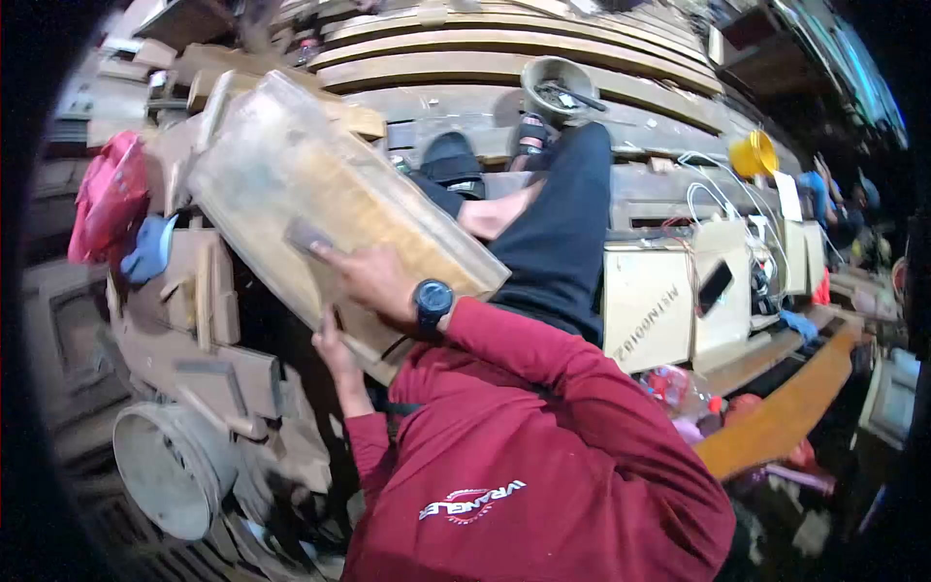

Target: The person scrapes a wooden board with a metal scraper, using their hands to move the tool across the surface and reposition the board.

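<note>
A framed wooden panel (388, 223), like a cabinet door, lies slanted across my lap. Its far part looks pale and whitish, while the nearer middle is a warmer brown. My right hand (373, 276), with a dark watch on the wrist, is on the panel's recessed face. Under its fingers is a small flat brown-grey pad that looks like sandpaper (308, 236), slightly blurred. At the panel's near left edge, my left hand (335, 354) grips the rim, with the thumb up along the edge and the other fingers partly hidden.
Left of me are a pink bag (109, 199), a blue cap (148, 248), wood offcuts (218, 301) and a white bucket (170, 470). Ahead stands a bowl (560, 87) on slats. On the right are a marked box (648, 306), a phone (715, 287), cables and an orange-brown board (786, 412).
</note>
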`<action>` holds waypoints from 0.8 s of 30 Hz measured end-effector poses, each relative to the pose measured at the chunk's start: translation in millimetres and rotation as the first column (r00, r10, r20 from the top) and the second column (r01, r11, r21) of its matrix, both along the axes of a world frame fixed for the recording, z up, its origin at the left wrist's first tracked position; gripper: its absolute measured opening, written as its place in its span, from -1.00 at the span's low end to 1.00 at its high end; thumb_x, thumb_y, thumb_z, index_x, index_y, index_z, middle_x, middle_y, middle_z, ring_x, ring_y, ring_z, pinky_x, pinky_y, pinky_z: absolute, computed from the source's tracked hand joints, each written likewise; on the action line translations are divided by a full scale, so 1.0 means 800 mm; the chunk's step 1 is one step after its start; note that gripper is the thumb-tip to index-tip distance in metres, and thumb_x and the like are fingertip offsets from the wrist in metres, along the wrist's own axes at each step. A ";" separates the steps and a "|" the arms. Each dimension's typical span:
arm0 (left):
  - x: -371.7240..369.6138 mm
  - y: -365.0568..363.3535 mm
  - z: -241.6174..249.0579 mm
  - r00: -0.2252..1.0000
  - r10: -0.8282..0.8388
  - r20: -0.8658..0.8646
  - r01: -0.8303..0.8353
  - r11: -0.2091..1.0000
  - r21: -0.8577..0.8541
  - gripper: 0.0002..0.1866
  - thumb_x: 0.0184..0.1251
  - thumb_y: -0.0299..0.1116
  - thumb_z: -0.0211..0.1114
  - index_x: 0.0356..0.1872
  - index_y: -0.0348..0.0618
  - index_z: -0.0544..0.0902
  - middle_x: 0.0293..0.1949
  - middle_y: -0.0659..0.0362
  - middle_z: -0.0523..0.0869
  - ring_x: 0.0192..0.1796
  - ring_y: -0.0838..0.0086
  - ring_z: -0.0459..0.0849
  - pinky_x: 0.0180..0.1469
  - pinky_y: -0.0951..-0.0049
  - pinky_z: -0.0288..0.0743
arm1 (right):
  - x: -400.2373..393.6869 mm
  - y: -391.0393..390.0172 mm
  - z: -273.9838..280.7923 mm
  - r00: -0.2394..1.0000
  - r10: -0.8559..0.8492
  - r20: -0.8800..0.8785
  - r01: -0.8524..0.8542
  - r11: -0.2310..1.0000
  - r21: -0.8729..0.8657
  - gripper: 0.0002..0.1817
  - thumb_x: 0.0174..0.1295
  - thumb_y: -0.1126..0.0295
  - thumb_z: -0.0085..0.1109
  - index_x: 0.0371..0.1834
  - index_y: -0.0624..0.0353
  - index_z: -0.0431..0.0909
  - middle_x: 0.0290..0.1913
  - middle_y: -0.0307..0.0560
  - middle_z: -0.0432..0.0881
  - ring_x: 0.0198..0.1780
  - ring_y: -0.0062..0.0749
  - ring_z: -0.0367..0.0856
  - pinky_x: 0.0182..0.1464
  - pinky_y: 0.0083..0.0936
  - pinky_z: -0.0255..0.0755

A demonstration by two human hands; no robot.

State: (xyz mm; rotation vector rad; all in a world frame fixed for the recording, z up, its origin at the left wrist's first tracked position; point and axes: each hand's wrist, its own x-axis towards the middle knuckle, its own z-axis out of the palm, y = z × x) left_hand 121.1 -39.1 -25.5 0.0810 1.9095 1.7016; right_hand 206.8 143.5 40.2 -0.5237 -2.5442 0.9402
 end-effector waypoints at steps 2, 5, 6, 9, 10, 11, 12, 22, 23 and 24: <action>0.005 0.005 0.014 1.000 -0.001 -0.004 0.001 1.000 -0.001 -0.48 0.57 -0.17 0.21 0.16 -0.56 0.65 0.10 -0.01 0.73 0.08 0.36 0.67 0.16 0.34 0.51 | 0.011 -0.004 0.014 1.000 0.012 -0.025 -0.012 1.000 -0.012 -0.22 0.17 0.36 0.23 0.55 0.10 0.33 -0.42 0.01 0.70 -0.40 0.04 0.70 -0.36 -0.09 0.54; 0.017 0.019 0.046 0.998 0.063 0.017 -0.063 0.998 -0.015 -0.52 0.49 -0.13 0.31 0.01 -0.50 0.71 0.03 0.03 0.75 0.02 0.44 0.66 0.13 0.36 0.50 | 0.059 -0.017 0.010 0.991 0.042 0.129 -0.034 0.997 -0.066 -0.23 0.26 0.32 0.20 0.61 -0.07 0.26 -0.39 0.03 0.72 -0.40 0.02 0.71 -0.39 -0.10 0.55; 0.019 0.018 0.045 0.999 0.049 -0.006 -0.049 0.999 0.023 -0.52 0.48 -0.12 0.32 0.01 -0.49 0.71 0.01 0.06 0.76 0.01 0.45 0.66 0.12 0.36 0.50 | 0.085 -0.026 0.016 0.985 0.019 0.172 -0.014 0.999 -0.033 -0.31 0.31 0.29 0.20 0.56 -0.13 0.35 -0.47 0.06 0.68 -0.47 -0.01 0.69 -0.42 -0.10 0.53; 0.016 0.017 0.034 0.998 0.055 -0.033 -0.050 0.991 0.124 -0.52 0.45 -0.13 0.36 0.04 -0.46 0.71 -0.03 0.13 0.78 -0.01 0.48 0.68 0.11 0.39 0.51 | 0.138 -0.040 0.020 0.984 -0.045 0.170 0.034 0.997 0.065 -0.45 0.34 0.27 0.24 0.43 -0.23 0.53 -0.60 0.05 0.64 -0.59 -0.08 0.66 -0.48 -0.14 0.50; 0.015 0.015 0.031 0.999 0.044 -0.022 -0.041 0.991 0.126 -0.52 0.45 -0.13 0.36 0.04 -0.46 0.71 -0.03 0.14 0.78 -0.01 0.50 0.68 0.10 0.40 0.51 | 0.139 -0.042 0.017 0.988 -0.059 0.141 0.044 0.993 0.106 -0.48 0.34 0.27 0.26 0.40 -0.24 0.57 -0.63 0.03 0.62 -0.62 -0.09 0.65 -0.50 -0.16 0.50; 0.014 0.012 0.029 1.000 0.023 -0.013 -0.021 0.992 0.122 -0.52 0.45 -0.13 0.37 0.05 -0.45 0.71 -0.03 0.15 0.78 -0.01 0.51 0.69 0.10 0.40 0.51 | 0.137 -0.042 0.017 0.991 -0.082 0.109 0.066 0.988 0.138 -0.51 0.34 0.28 0.27 0.37 -0.25 0.60 -0.66 0.00 0.61 -0.64 -0.10 0.64 -0.51 -0.19 0.50; 0.014 0.012 0.030 0.999 0.032 -0.040 -0.027 0.992 0.119 -0.52 0.44 -0.13 0.37 0.05 -0.45 0.72 -0.03 0.15 0.78 -0.02 0.51 0.69 0.08 0.40 0.52 | 0.123 -0.040 0.021 0.984 -0.088 0.153 0.066 0.987 0.145 -0.50 0.34 0.26 0.26 0.38 -0.27 0.58 -0.64 0.00 0.63 -0.64 -0.11 0.65 -0.51 -0.19 0.50; 0.008 0.009 0.018 0.998 0.033 -0.048 -0.025 0.988 0.155 -0.57 0.41 -0.17 0.41 -0.02 -0.44 0.75 -0.12 0.19 0.79 -0.11 0.54 0.70 -0.02 0.45 0.54 | 0.022 -0.016 0.023 0.981 -0.127 0.148 0.106 0.985 0.139 -0.49 0.39 0.20 0.16 0.43 -0.24 0.50 -0.59 0.19 0.63 -0.57 0.11 0.65 -0.53 -0.03 0.49; 0.009 0.010 0.014 0.998 0.047 -0.034 -0.039 0.981 0.191 -0.56 0.40 -0.16 0.41 -0.02 -0.43 0.75 -0.12 0.20 0.79 -0.12 0.55 0.70 -0.02 0.45 0.54 | 0.045 -0.020 0.025 0.984 -0.118 0.135 0.104 0.989 0.106 -0.49 0.39 0.19 0.16 0.43 -0.25 0.51 -0.59 0.20 0.63 -0.58 0.12 0.65 -0.53 -0.01 0.49; 0.008 0.010 0.014 0.998 0.038 -0.052 -0.029 0.987 0.159 -0.56 0.40 -0.15 0.42 -0.02 -0.42 0.75 -0.12 0.20 0.79 -0.12 0.55 0.70 -0.02 0.45 0.54 | 0.071 -0.024 0.022 0.986 -0.109 0.122 0.100 0.992 0.077 -0.49 0.39 0.19 0.17 0.43 -0.25 0.51 -0.60 0.20 0.62 -0.58 0.12 0.65 -0.54 0.00 0.49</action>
